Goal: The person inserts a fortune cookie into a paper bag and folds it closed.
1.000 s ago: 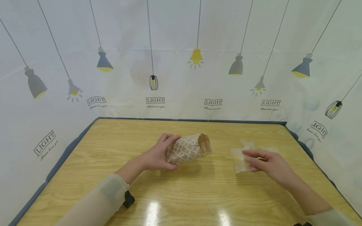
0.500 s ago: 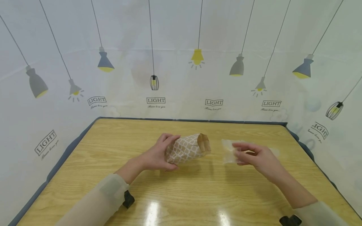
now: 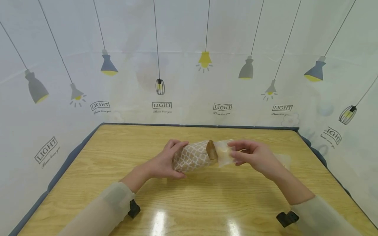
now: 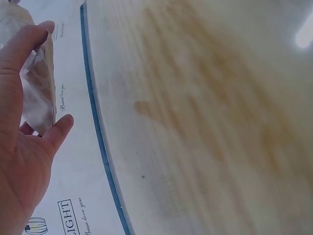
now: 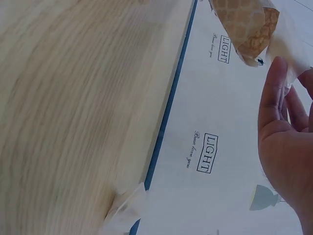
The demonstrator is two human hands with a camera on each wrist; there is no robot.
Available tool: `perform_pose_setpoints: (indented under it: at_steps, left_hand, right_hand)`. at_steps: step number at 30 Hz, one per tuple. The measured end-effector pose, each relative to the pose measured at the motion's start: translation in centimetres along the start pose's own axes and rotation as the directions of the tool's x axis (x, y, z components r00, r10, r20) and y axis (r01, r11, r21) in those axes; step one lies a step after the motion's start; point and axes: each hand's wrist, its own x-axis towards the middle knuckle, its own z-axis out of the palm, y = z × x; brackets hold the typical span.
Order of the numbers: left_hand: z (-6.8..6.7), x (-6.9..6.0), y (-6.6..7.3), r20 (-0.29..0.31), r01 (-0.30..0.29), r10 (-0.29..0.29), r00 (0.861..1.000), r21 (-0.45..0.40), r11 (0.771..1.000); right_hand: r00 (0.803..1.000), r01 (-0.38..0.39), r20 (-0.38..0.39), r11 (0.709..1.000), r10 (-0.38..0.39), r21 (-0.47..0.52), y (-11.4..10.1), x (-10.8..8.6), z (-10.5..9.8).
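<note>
A brown paper bag (image 3: pixel 193 156) with a white lattice print lies tilted on its side, its mouth towards the right. My left hand (image 3: pixel 166 159) grips it round the bottom end, fingers above and thumb below; the left wrist view shows the hand (image 4: pixel 24 161) at the bag's wrapper (image 4: pixel 41 93). Between the thumb and fingers of my right hand (image 3: pixel 260 159) is a small translucent packet (image 3: pixel 224 153) with something pale yellow inside. The packet's left edge meets the bag's mouth; whether it is inside, I cannot tell. The right wrist view shows the bag (image 5: pixel 242 22) close to the fingertips.
Another translucent packet (image 3: pixel 284 160) lies on the wooden table (image 3: pixel 206 203), partly behind my right wrist. A dark edge strip (image 3: pixel 200 125) borders the tabletop. Behind it rises a pale sheet (image 3: pixel 189 88) printed with lamps.
My right hand has lifted a packet off the right of the table and carried it left to the bag's mouth. My left hand and the bag have stayed nearly still.
</note>
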Motion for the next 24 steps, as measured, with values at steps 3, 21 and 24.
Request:
perform_pose_setpoints:
  at_steps: [3, 21, 24]
  left_hand:
    - [0.1, 0.0, -0.1, -0.001, -0.005, 0.005, 1.0, 0.002, 1.0]
    - [0.1, 0.0, -0.3, 0.019, -0.048, 0.048, 0.999, -0.001, 0.999]
    - [0.1, 0.0, -0.2, 0.013, -0.041, 0.041, 0.999, -0.003, 0.999]
  right_hand:
    - [1.0, 0.004, 0.019, 1.0, -0.004, -0.013, -0.3, 0.4, 0.3]
    - [0.999, 0.028, -0.017, 0.997, -0.029, -0.075, 0.1, 1.8, 1.6]
    - [0.999, 0.037, -0.028, 0.995, -0.04, -0.09, 0.1, 1.9, 1.7]
